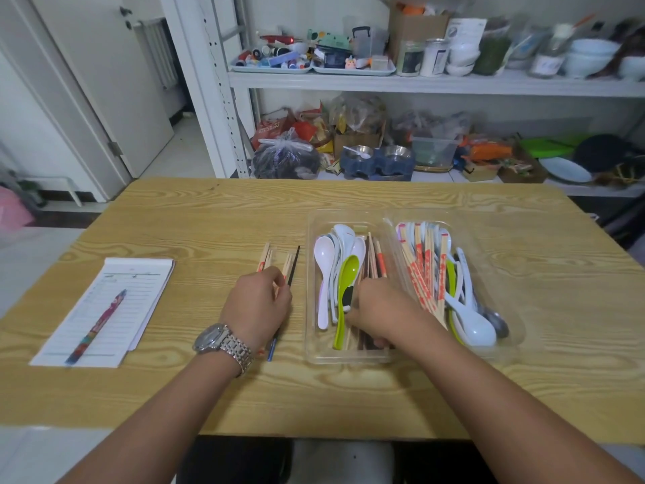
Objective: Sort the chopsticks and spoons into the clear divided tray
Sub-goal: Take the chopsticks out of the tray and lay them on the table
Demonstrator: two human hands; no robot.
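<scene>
Forearms reach in from 6 o'clock. Left hand, watch on the wrist, sits mid-table, fingers clenched round a bundle of loose chopsticks, tips pointing to 12. Clear divided tray just beside it at 3 o'clock. Right hand is down in the tray's 9 o'clock compartment, fingers curled round tray chopsticks, touching green spoon; white spoons alongside. 3 o'clock compartment: wrapped chopsticks plus more spoons. Notepad with pen at 9 o'clock on table.
</scene>
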